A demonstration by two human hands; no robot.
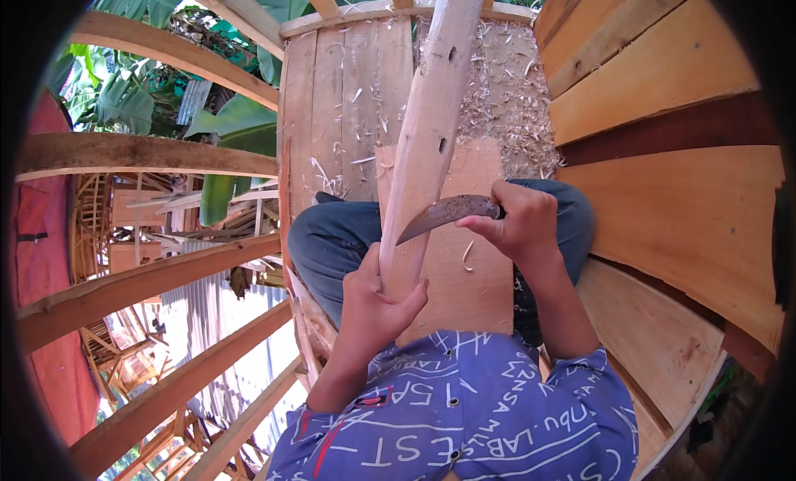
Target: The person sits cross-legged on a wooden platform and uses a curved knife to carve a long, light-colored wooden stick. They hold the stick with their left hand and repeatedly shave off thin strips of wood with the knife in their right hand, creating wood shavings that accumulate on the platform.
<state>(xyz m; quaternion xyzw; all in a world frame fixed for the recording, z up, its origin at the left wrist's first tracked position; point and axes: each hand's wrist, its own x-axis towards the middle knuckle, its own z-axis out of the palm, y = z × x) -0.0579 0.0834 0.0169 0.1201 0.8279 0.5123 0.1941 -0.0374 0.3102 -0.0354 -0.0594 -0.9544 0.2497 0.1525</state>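
A long pale wooden pole (429, 120) with several dark holes along it slants up and away from me. My left hand (375, 294) is wrapped round its near end, thumb on the right side. In my right hand (522, 220) is a knife (448, 212) with a curved, dark-stained blade; most of its handle is hidden by the fingers. The blade lies across the pole just beyond my left hand, its tip pointing left. Under the pole, a flat wooden board (473, 290) rests across my lap, with a curled shaving (468, 255) on it.
Pale shavings (518, 91) are scattered over the plank floor (327, 108) ahead. A wall of wooden boards (663, 83) stands close on the right. Along the left runs an open railing of wooden bars (149, 156), with banana leaves (240, 124) and corrugated sheets (199, 307) beyond.
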